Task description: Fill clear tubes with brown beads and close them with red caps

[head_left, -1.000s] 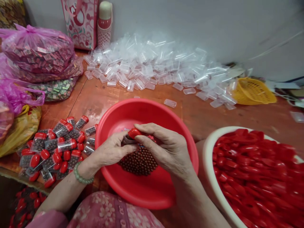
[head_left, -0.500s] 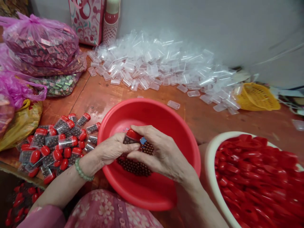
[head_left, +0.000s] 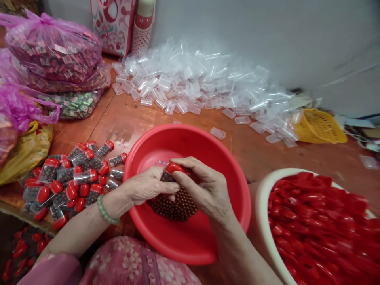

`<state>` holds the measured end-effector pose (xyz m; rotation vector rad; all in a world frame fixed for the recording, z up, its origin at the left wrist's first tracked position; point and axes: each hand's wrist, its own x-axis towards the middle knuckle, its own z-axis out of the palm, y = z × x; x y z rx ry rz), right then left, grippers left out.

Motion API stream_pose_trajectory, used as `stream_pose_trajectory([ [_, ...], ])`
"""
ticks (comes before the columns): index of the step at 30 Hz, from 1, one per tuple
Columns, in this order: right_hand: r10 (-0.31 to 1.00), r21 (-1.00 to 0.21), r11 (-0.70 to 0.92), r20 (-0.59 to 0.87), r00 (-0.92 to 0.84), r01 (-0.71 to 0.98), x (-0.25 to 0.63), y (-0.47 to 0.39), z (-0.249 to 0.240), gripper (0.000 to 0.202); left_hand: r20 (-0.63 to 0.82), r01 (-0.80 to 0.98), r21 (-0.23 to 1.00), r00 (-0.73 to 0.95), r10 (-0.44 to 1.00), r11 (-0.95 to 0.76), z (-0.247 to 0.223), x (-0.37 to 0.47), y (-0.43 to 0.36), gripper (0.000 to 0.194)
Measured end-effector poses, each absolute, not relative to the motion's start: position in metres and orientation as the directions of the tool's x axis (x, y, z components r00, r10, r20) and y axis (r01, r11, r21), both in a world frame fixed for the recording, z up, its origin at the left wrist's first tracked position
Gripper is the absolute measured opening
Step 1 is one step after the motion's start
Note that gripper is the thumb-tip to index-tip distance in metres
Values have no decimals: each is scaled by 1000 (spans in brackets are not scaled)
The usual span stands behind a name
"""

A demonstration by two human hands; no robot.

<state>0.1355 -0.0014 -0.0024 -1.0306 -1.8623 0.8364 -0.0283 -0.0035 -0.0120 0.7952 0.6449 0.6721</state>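
Over a red basin (head_left: 231, 170), both hands hold one small clear container (head_left: 168, 176) filled with dark balls and topped by a red cap (head_left: 174, 168). My left hand (head_left: 145, 185), a green bead bracelet on its wrist, is closed round the clear body. The thumb and fingers of my right hand (head_left: 204, 186) grip the red cap. Brown balls (head_left: 175, 206) lie heaped in the basin below. Left of the basin is a pile of filled, red-capped containers (head_left: 86, 157). Fingers partly hide the held container.
Empty clear containers (head_left: 192, 87) spread along the wall. A white-rimmed tub (head_left: 264, 198) of red caps (head_left: 314, 225) stands at right. Purple plastic bags (head_left: 53, 59) of small packets sit at far left. A yellow basket (head_left: 322, 126), patterned bag (head_left: 113, 27) and flask (head_left: 142, 29) stand at the back.
My right fingers have closed in on the red cap, and the held container has shifted slightly right. The blue mark seen among the balls is now out of sight.
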Motion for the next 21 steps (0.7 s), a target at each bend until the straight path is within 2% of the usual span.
stream_pose_trajectory([
  [2, 916, -872, 382, 312, -253, 307, 134, -2, -4, 13, -255, -259, 823, 629, 735, 507, -13, -28, -3, 27],
  [7, 930, -901, 339, 279, -239, 270, 133, -3, -3, 14, -273, -199, 844, 640, 718, 498, -13, -30, -2, 15],
  [17, 929, -917, 308, 234, -285, 251, 140, -8, 1, 17, -312, -141, 841, 661, 682, 522, -13, -28, -2, 15],
  [21, 950, -938, 254, 196, -241, 237, 138, -10, 2, 16, -336, -124, 836, 654, 677, 534, -12, -29, -2, 18],
])
